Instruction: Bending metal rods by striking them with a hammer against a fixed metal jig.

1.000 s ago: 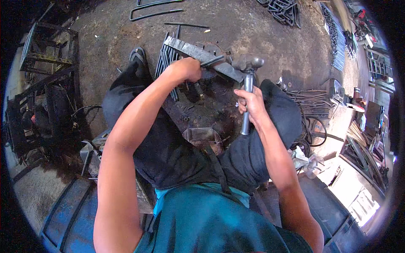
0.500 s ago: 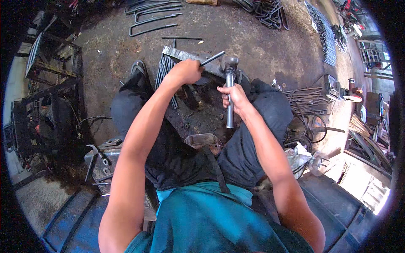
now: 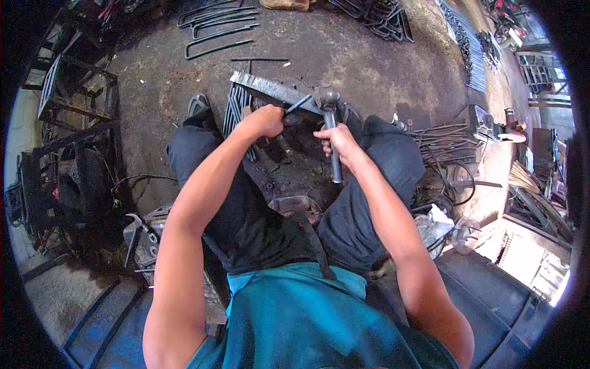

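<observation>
My left hand (image 3: pixel 268 120) is closed around a dark metal rod (image 3: pixel 299 103), whose free end points up and right. My right hand (image 3: pixel 340 142) grips a hammer (image 3: pixel 335 165) by its metal handle, with the rounded head uppermost. The hammer's head is close to the rod's end; whether they touch I cannot tell. Beyond my hands, between my feet, a thick steel bar (image 3: pixel 261 88) lies at a slant, its right part partly covered by the rod and hammer. Several straight rods (image 3: pixel 234 109) lean beside the bar's left end.
Bent U-shaped rods (image 3: pixel 219 46) lie on the floor ahead, with more bent pieces (image 3: pixel 384 21) to their right. A claw hammer (image 3: pixel 133 237) rests at my left on a metal stand. Thin rods (image 3: pixel 445 140) and a black cable (image 3: pixel 470 190) lie to my right.
The hammer's head has tipped left and slightly down, toward the rod. My left hand has shifted a little left and nearer to me with the rod.
</observation>
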A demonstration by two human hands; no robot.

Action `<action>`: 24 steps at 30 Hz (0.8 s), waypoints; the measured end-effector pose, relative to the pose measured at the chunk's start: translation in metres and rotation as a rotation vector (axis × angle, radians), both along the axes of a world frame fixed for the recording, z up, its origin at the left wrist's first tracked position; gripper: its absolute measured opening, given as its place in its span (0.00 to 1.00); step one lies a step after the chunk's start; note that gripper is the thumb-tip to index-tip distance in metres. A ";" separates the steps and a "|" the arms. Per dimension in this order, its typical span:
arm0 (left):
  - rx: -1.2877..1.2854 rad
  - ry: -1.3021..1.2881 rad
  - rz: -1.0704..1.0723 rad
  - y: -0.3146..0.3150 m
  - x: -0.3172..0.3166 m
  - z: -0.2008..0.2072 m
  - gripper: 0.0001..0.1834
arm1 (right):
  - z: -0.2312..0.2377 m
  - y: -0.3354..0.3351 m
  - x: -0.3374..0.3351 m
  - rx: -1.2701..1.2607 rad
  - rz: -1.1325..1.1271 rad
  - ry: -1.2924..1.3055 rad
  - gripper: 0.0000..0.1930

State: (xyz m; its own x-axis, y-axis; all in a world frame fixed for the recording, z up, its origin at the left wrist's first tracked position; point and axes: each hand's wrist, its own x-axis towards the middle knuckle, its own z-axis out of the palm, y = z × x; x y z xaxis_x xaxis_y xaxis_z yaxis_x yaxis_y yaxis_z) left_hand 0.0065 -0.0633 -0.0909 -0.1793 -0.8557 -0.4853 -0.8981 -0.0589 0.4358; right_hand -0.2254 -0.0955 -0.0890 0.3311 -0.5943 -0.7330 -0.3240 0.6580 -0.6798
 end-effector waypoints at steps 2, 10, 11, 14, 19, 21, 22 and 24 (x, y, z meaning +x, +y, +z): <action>-0.016 -0.044 0.073 0.001 0.000 -0.017 0.15 | -0.001 0.001 0.003 0.027 -0.002 -0.017 0.12; 0.052 -0.041 0.096 0.000 0.011 -0.036 0.14 | -0.007 -0.002 -0.001 -0.049 0.000 -0.015 0.11; 0.025 -0.067 0.080 0.003 0.020 -0.043 0.14 | -0.006 -0.001 0.004 -0.090 -0.008 -0.012 0.11; 0.041 -0.053 0.049 0.002 0.024 -0.044 0.15 | -0.007 -0.003 -0.003 -0.197 0.046 -0.047 0.11; 0.112 0.049 0.168 0.002 0.027 -0.034 0.21 | 0.002 -0.002 0.004 -0.207 0.054 -0.027 0.14; 0.110 0.079 0.155 -0.001 0.024 -0.040 0.18 | 0.004 0.002 0.004 -0.248 0.052 -0.009 0.16; 0.099 0.093 0.148 -0.001 0.026 -0.039 0.15 | 0.006 0.003 0.006 -0.281 0.053 -0.020 0.16; 0.096 0.107 0.160 0.000 0.025 -0.039 0.14 | 0.010 0.005 0.008 -0.309 0.059 -0.031 0.17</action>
